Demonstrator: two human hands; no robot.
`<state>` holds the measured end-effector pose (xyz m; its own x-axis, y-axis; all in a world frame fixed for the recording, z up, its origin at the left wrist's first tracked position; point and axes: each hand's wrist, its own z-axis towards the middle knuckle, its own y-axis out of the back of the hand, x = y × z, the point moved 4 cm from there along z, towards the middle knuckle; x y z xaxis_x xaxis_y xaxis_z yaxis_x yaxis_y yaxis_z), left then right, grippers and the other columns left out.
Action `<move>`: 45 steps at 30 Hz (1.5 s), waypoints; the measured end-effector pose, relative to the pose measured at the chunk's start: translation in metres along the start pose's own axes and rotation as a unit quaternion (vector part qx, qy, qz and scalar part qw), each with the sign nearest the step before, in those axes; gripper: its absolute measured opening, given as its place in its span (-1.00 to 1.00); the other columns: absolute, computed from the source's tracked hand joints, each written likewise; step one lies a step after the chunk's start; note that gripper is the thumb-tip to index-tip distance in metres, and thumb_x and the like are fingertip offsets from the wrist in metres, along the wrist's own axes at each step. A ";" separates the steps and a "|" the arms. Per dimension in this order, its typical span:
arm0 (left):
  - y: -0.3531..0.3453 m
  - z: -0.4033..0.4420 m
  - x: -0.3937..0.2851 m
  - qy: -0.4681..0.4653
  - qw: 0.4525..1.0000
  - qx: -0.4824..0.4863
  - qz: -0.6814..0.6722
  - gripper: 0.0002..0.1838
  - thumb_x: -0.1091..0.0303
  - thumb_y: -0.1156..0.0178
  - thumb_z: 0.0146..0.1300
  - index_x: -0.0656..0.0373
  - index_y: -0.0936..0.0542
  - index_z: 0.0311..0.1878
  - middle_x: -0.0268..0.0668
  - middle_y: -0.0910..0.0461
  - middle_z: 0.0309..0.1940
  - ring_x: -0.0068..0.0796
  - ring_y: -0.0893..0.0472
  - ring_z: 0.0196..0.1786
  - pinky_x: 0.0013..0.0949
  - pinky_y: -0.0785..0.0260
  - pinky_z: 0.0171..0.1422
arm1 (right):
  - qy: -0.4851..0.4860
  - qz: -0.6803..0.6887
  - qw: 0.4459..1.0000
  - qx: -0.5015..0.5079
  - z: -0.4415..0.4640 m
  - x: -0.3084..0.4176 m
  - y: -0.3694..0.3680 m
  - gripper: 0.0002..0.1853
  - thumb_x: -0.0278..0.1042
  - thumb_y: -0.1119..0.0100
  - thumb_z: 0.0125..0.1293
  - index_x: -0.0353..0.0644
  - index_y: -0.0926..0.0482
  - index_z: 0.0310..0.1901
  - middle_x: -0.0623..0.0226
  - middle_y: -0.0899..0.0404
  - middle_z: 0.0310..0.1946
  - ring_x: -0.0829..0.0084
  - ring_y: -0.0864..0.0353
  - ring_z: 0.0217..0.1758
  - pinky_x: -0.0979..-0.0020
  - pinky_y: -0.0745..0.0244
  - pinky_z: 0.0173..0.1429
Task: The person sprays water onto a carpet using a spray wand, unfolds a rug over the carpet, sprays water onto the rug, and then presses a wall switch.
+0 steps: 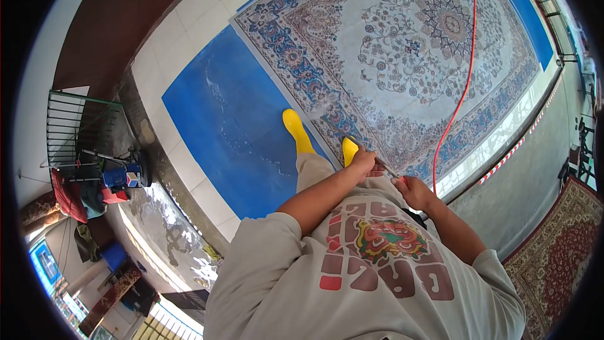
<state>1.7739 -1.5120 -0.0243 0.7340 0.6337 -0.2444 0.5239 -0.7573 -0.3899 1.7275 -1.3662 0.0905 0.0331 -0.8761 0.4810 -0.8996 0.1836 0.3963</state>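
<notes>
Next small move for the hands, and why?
I'd probably swing the far end of the rod out over the rug, away from the right boot. The left hand grips the shaft and the right hand is at its near end, so it looks steerable; in this view it passes across the boot toward the rug's patterned border.

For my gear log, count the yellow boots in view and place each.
2: the left yellow boot on the blue flooring, the right yellow boot at the edge of the patterned carpet, partly hidden.
</notes>
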 end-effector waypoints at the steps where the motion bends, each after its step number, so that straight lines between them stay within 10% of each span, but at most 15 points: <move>1: 0.010 0.006 -0.012 0.002 1.000 0.002 0.002 -0.76 0.24 0.11 0.38 0.08 -0.18 0.01 -0.20 -0.51 -0.33 -0.32 -0.60 -0.38 -0.18 -0.57 -0.35 | 0.003 0.001 1.000 -0.007 0.011 0.012 0.002 -0.40 0.18 0.13 0.33 -0.36 -0.48 -0.41 -0.01 -0.49 -0.56 0.17 -0.49 -0.44 0.21 -0.36 -0.25; 3: 0.034 0.021 -0.041 0.018 1.000 0.011 0.010 -0.75 0.26 0.10 0.36 0.09 -0.19 0.01 -0.20 -0.52 -0.37 -0.35 -0.60 -0.41 -0.21 -0.57 -0.37 | 0.001 -0.042 0.999 -0.014 0.036 0.038 0.005 -0.38 0.18 0.12 0.33 -0.38 -0.52 -0.34 -0.17 -0.54 -0.44 -0.09 -0.56 -0.27 0.13 -0.41 -0.17; 15: 0.192 -0.002 -0.275 -0.143 0.989 -0.039 0.028 -0.80 0.29 0.01 0.30 0.10 -0.24 -0.10 -0.26 -0.53 -0.43 -0.47 -0.56 -0.51 -0.39 -0.50 -0.50 | 0.053 -0.015 0.997 -0.056 0.185 0.263 0.023 -0.40 0.19 0.11 0.31 -0.35 -0.50 -0.36 -0.08 -0.53 -0.51 0.00 -0.55 -0.36 0.16 -0.40 -0.21; 25: 0.254 0.002 -0.364 -0.317 0.945 -0.040 -0.072 -0.22 0.41 -0.12 0.23 0.32 0.11 0.38 -0.30 -0.52 -0.57 -0.60 -0.43 -0.66 -0.50 -0.27 -0.64 | 0.089 0.015 0.993 -0.075 0.246 0.344 0.025 -0.47 0.14 0.08 0.32 -0.32 -0.47 -0.35 0.02 -0.50 -0.55 0.09 -0.52 -0.42 0.21 -0.37 -0.25; 33: 0.213 -0.009 -0.295 -0.329 0.942 -0.017 -0.067 -0.10 0.38 -0.11 0.26 0.22 0.31 0.43 -0.31 -0.51 -0.57 -0.62 -0.44 -0.61 -0.53 -0.29 -0.56 | 0.076 0.064 0.991 -0.094 0.191 0.279 -0.003 -0.46 0.15 0.09 0.33 -0.31 -0.45 -0.34 0.01 -0.50 -0.54 0.06 -0.52 -0.41 0.19 -0.37 -0.25; 40: 0.133 -0.004 -0.121 -0.063 0.996 0.008 0.062 -0.23 0.34 -0.03 0.25 0.05 0.15 0.43 -0.30 -0.51 -0.53 -0.51 -0.54 -0.56 -0.46 -0.46 -0.50 | -0.022 0.105 0.993 -0.056 0.057 0.141 -0.051 -0.45 0.16 0.15 0.34 -0.33 -0.44 -0.23 0.07 -0.49 -0.51 0.14 -0.51 -0.39 0.23 -0.37 -0.22; 45: 0.079 -0.023 -0.060 -0.080 0.986 0.070 0.129 -0.16 0.33 -0.03 0.26 0.09 0.28 0.44 -0.29 -0.52 -0.51 -0.49 -0.55 -0.55 -0.43 -0.50 -0.45 | -0.005 0.178 0.977 -0.117 -0.017 0.081 -0.072 -0.50 0.10 0.17 0.37 -0.30 -0.41 -0.24 0.20 -0.49 -0.51 0.30 -0.50 -0.41 0.25 -0.37 -0.24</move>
<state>1.7814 -1.6135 -0.0204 0.7518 0.4474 -0.4844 0.2554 -0.8748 -0.4116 1.8026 -1.4424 0.1143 -0.2688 -0.7424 0.6136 -0.7296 0.5729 0.3735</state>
